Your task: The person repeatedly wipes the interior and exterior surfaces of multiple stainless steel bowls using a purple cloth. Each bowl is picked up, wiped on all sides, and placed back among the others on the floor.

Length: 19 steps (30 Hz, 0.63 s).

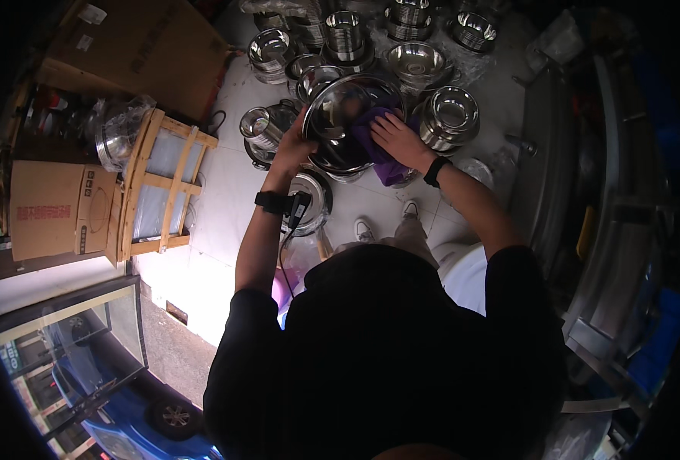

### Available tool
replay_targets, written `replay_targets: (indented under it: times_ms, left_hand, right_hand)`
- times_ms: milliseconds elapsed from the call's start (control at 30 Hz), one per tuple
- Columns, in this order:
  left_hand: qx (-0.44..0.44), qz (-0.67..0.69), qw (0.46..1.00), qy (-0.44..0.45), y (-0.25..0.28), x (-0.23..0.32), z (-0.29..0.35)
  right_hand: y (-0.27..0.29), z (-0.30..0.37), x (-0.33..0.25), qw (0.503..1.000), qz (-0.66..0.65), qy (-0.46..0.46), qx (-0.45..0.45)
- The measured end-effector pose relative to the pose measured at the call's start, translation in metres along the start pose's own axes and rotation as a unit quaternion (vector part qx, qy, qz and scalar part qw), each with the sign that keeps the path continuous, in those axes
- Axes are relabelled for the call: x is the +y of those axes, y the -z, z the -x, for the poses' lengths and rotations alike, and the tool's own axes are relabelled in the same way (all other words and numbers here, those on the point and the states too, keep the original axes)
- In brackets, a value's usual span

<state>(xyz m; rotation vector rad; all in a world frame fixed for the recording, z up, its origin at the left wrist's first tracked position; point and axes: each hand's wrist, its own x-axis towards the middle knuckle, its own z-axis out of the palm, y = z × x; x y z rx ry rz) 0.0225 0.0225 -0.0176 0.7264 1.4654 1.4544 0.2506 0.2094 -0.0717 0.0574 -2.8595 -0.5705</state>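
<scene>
A wide, shiny stainless steel basin [330, 115] is held up in front of me, over the floor. My left hand [298, 146] grips its left rim, with the thumb toward me and the other fingers partly behind the metal. On the basin's right side my right hand [395, 139] presses a purple cloth [388, 165] against the surface, its fingers bent over the fabric. Part of the cloth hangs down below the rim. Below the basin, near my left wrist, a round steel lid or pan [314, 211] lies on the floor.
Stacks of steel pots [344, 38] and bowls [416, 61] stand beyond the basin, more bowls [455, 111] at right. Left are a wooden crate [163, 184] and cardboard boxes [49, 203]. A long metal counter [554, 153] runs along the right. A white tub [466, 276] sits near my right leg.
</scene>
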Motion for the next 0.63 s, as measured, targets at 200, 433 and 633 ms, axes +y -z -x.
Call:
replay_targets:
  times_ms: [200, 433, 633]
  left_hand:
    - [0.082, -0.053, 0.995, 0.031, 0.020, -0.010, -0.006]
    - [-0.087, -0.546, 0.772, -0.314, -0.035, -0.028, 0.022]
    - [-0.204, -0.567, 0.791, -0.105, -0.040, -0.037, 0.013]
  right_hand:
    - [0.030, -0.010, 0.007, 0.989, -0.141, 0.014, -0.037]
    - [0.013, -0.015, -0.007, 0.965, -0.249, -0.084, -0.003]
    - [0.019, -0.013, -0.015, 0.945, -0.318, -0.072, 0.026]
